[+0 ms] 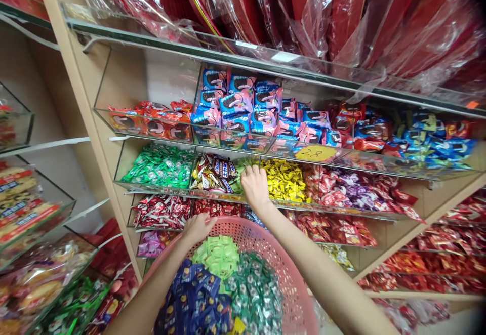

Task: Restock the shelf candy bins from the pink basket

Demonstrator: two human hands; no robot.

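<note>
A pink perforated plastic basket [290, 259] is in front of me, with dark blue [197, 297], light green [217, 255] and dark green wrapped candies [256, 289] inside. The far rim is gripped by my left hand [199, 227], fingers closed over it. My right hand [255, 185] reaches past the basket to a glass shelf bin. Its fingers are curled, and whatever they hold is hidden. Just behind that hand a little light green candy [245, 164] shows. Dark chocolate bar packs [220, 168] lie to its left, yellow candies [286, 180] to its right.
Green candies [161, 165] fill the bin at left. One shelf up are blue-and-pink cookie packs [235, 103] and a yellow price tag [316, 153] reading 28. A glass shelf edge [243, 56] runs above them. Red candy packs [161, 211] lie on the shelf below.
</note>
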